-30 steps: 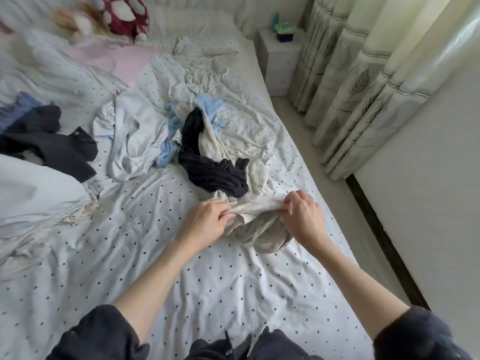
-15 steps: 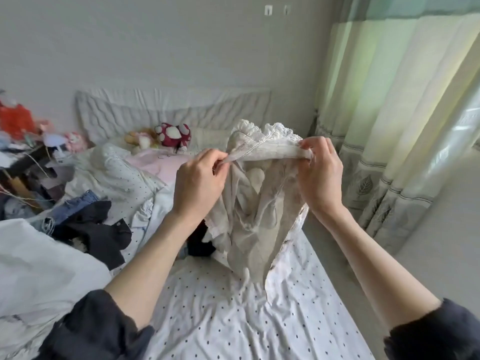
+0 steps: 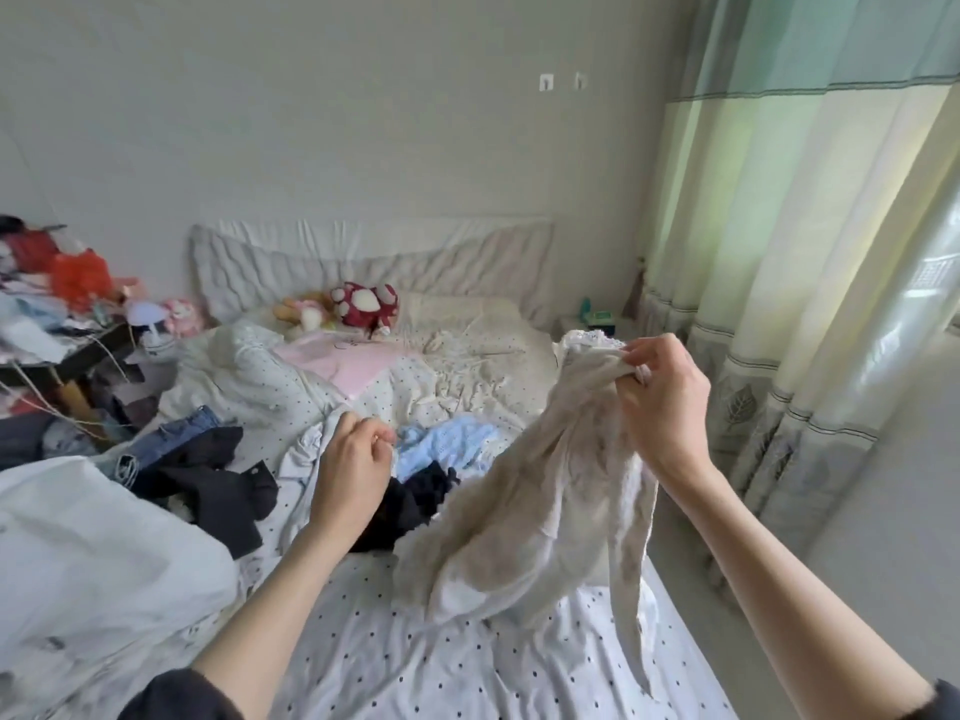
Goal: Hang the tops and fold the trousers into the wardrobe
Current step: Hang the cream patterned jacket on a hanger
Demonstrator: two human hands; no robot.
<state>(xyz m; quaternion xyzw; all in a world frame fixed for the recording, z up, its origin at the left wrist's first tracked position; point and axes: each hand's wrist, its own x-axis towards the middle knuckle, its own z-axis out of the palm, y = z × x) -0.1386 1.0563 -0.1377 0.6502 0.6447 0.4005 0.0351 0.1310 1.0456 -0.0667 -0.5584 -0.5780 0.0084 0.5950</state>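
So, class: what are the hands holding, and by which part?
The right hand grips the beige garment by its lace-trimmed top edge; the left hand holds nothing.

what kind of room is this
Most likely a bedroom at home. A bed with a white polka-dot sheet fills the view, with a red-and-white mushroom plush toy near the padded white headboard and loose clothes strewn across it. Long pale green curtains hang at the right.
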